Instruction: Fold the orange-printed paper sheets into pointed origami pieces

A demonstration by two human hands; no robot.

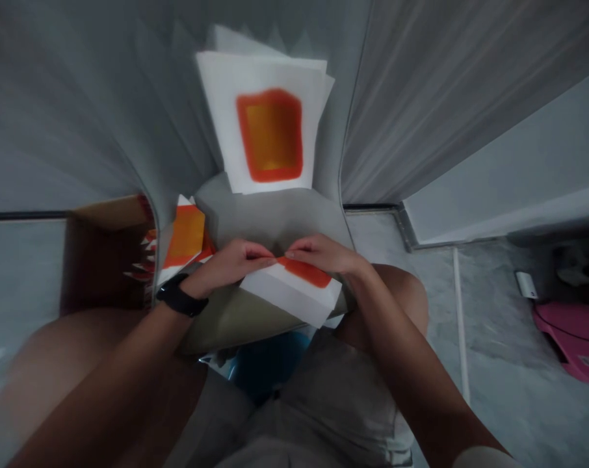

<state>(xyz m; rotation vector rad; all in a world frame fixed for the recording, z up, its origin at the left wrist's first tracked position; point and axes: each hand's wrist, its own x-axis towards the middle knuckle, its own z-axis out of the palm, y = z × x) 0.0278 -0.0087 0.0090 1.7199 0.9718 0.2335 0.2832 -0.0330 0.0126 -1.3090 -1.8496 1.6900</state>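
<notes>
My left hand and my right hand meet over the front of a grey chair seat, fingers and thumbs pinched on the upper edge of a folded white paper with an orange print. The paper's white flap slopes down toward my lap. A stack of white sheets with an orange-and-yellow printed block leans on the chair back beyond my hands. Beside my left wrist, some folded orange-and-white papers rest at the seat's left side.
A brown cardboard box holding folded red-and-white pieces stands left of the chair. Below the seat is something blue. On the floor at right are a pink plastic object with a dark cord and a small white item.
</notes>
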